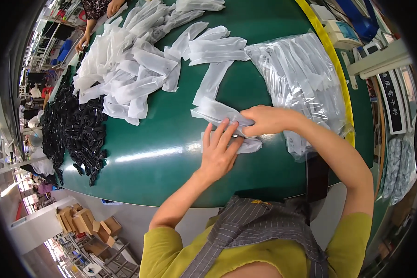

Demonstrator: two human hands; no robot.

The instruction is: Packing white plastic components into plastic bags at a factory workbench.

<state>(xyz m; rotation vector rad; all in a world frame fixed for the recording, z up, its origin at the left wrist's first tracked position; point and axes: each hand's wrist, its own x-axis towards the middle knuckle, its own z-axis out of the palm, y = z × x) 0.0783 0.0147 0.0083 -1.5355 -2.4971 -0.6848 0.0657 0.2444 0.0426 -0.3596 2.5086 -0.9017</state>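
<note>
A small stack of frosted white plastic bags (pixel 216 109) lies on the green table in front of me. My right hand (pixel 268 120) grips its right end between thumb and fingers; the fingertips are partly hidden. Across the near side of the stack rests my left hand (pixel 220 153), its fingers stretched out and slightly spread. Another white bag (pixel 250 145) shows beneath and beside that hand. Just beyond the stack, a single bag (pixel 213 79) leads up to more frosted bags (pixel 217 50). What the bags contain cannot be made out clearly.
A large clear bag (pixel 301 74) packed with white bags lies to the right, beside yellow edge tape (pixel 338 69). Far left are a heap of frosted bags (pixel 134 69) and a pile of black cord-like pieces (pixel 81 134). Another person's hand (pixel 82 42) is at the far edge.
</note>
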